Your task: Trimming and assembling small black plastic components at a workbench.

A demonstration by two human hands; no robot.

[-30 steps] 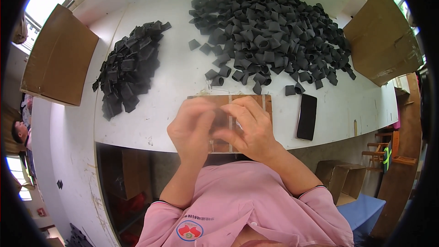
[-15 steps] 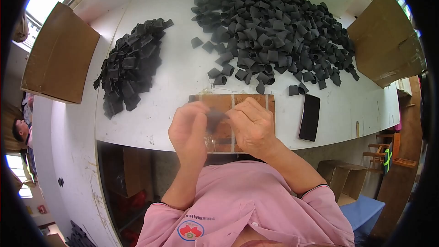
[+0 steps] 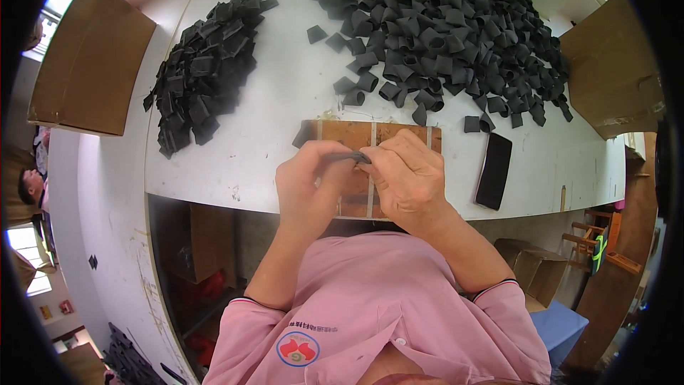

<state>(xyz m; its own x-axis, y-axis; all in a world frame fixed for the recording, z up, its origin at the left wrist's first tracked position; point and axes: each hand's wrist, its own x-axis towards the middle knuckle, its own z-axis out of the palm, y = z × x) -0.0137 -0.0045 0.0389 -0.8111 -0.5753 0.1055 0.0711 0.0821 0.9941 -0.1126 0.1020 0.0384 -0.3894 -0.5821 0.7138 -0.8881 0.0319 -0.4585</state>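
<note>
Over a brown board with pale strips [image 3: 342,130], both hands grip one small dark grey sleeve-like piece [image 3: 349,157]. My left hand [image 3: 308,177] is closed on its left end, thumb and fingers pinching it. At the other end, the fingertips of my right hand [image 3: 410,171] press together on the piece. It looks narrow, seen nearly edge-on, and the fingers partly hide it. Another dark flat piece [image 3: 304,135] lies by the board's far left corner.
A large heap of open dark sleeves [image 3: 442,36] spreads across the far right of the white table [image 3: 214,178]. Flatter dark pieces [image 3: 206,75] are piled at left. A black phone [image 3: 493,171] lies right of the board. Cardboard boxes [image 3: 92,57] flank both sides.
The piece was blurred and hung lower between the hands; now it is held nearly edge-on. My left hand has turned and come closer to the right. The table has shifted upward in view.
</note>
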